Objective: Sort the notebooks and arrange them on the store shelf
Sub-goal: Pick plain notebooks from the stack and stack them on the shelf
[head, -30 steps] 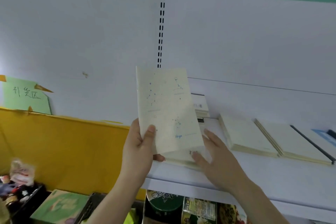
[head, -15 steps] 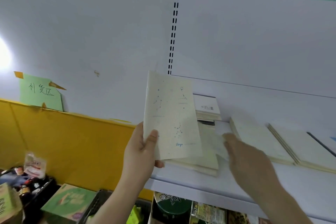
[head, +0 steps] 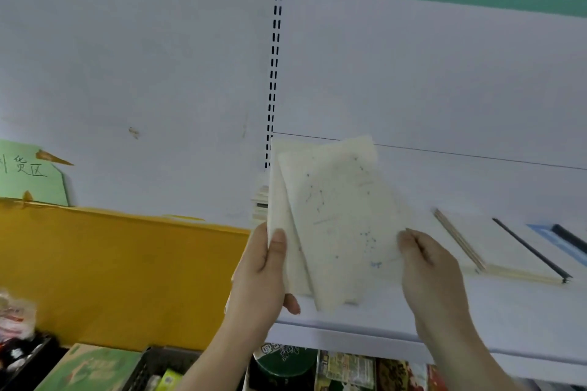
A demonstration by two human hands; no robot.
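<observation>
I hold a few thin cream notebooks [head: 336, 219] with a faint constellation print, fanned out above the white store shelf [head: 374, 330]. My left hand [head: 263, 273] grips their lower left edge, thumb on the front cover. My right hand [head: 425, 267] pinches the front notebook at its right edge. More cream notebooks [head: 495, 244] lie flat on the shelf to the right, one with a black spine. A small stack [head: 260, 203] peeks out behind the held notebooks.
A slotted upright [head: 273, 73] runs up the white back panel. A yellow board [head: 120, 270] with a green paper sign [head: 31, 174] stands at left. Boxes, a crate and packaged goods [head: 346, 368] sit below the shelf.
My right hand came back from the shelf and took hold of the right edge of the held notebooks, now fanned out and tilted. The view shifted left.
</observation>
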